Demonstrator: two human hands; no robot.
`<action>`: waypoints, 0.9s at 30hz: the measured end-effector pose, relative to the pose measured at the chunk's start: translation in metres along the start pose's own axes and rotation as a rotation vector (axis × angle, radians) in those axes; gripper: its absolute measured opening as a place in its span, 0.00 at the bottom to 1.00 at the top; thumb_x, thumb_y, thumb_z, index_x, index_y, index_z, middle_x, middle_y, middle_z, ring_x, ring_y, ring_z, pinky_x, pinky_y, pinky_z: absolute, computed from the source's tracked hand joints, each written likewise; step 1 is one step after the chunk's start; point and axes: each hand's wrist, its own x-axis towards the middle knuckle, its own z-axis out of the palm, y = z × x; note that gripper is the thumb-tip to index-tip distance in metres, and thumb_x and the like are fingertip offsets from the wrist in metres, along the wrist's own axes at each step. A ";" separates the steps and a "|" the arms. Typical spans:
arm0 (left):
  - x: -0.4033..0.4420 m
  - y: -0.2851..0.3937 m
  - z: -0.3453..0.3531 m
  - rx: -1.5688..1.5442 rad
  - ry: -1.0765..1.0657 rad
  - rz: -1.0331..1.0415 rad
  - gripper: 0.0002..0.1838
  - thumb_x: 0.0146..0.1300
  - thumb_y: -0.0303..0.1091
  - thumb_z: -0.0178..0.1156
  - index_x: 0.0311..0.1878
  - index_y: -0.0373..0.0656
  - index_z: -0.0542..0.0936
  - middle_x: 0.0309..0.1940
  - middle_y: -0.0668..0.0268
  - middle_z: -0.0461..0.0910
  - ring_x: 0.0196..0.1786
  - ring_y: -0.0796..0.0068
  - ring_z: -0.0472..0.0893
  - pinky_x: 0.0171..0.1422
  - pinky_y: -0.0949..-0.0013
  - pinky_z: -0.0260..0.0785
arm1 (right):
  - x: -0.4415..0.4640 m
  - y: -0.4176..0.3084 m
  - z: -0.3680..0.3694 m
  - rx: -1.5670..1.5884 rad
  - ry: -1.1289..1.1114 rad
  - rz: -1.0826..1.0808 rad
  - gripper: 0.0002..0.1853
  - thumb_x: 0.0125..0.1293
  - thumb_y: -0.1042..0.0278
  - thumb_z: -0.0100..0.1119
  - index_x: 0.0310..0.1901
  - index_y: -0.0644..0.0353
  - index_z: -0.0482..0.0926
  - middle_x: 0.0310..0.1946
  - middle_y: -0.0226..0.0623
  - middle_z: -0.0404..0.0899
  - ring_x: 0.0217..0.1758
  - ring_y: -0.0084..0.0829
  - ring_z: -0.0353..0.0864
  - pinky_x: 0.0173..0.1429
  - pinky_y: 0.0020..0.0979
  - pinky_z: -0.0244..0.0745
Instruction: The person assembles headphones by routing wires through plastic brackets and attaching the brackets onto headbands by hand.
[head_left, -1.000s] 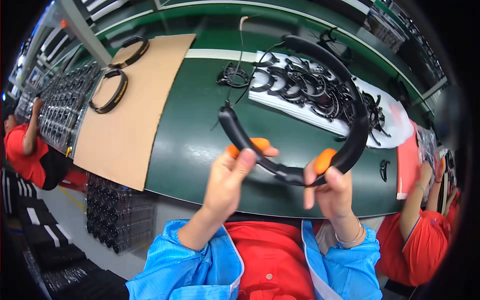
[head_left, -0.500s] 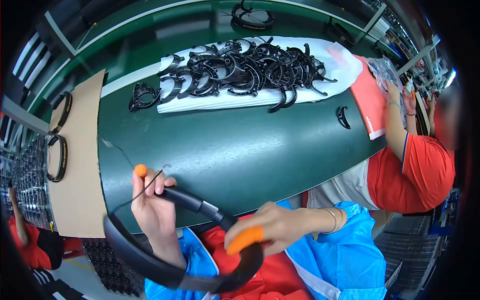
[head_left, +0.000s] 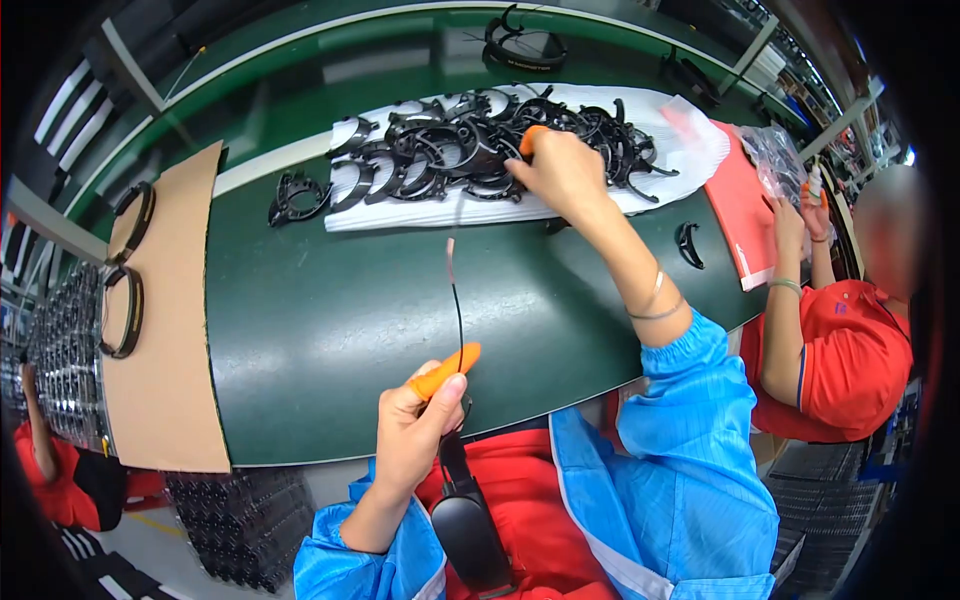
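Observation:
My left hand (head_left: 415, 425), with an orange finger cover, pinches a thin black cable (head_left: 460, 315) that stands upright above the fingers. The black headband (head_left: 468, 530) hangs below this hand, against the red shirt. My right hand (head_left: 562, 170) reaches over the pile of black curved parts (head_left: 450, 150) on the white foam sheet (head_left: 350, 215). Its orange-covered finger and thumb are bent at the parts; whether they grip one is hidden.
Cardboard (head_left: 170, 330) at the left bears two black headbands. A single curved part (head_left: 689, 246) and a red-pink sheet (head_left: 735, 215) lie to the right. A co-worker in red (head_left: 850, 350) sits there; another is at the far left. A headband (head_left: 525, 50) lies at the back.
My right hand has let go of the headband and moved up to the pile. The headband now hangs below my left hand, which has moved right with the cable.

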 end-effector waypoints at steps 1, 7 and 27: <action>0.000 -0.001 -0.001 0.011 0.009 -0.015 0.13 0.61 0.27 0.49 0.47 0.30 0.73 0.21 0.75 0.61 0.18 0.89 0.58 0.21 0.81 0.49 | 0.004 -0.002 0.002 -0.027 -0.012 0.000 0.15 0.46 0.58 0.62 0.31 0.60 0.77 0.26 0.42 0.78 0.33 0.40 0.78 0.34 0.37 0.72; -0.003 0.002 -0.003 0.026 0.038 -0.081 0.14 0.61 0.28 0.49 0.47 0.29 0.73 0.19 0.75 0.62 0.19 0.88 0.58 0.23 0.81 0.50 | 0.007 0.006 -0.004 0.086 -0.137 0.033 0.13 0.45 0.60 0.58 0.29 0.60 0.77 0.28 0.44 0.78 0.35 0.41 0.78 0.38 0.39 0.72; 0.000 0.002 0.009 0.139 0.058 -0.028 0.10 0.56 0.25 0.53 0.40 0.30 0.77 0.22 0.70 0.69 0.21 0.85 0.64 0.24 0.82 0.55 | -0.078 0.019 -0.060 1.514 -0.402 0.052 0.14 0.61 0.63 0.50 0.42 0.65 0.71 0.21 0.35 0.74 0.11 0.15 0.64 0.14 0.14 0.56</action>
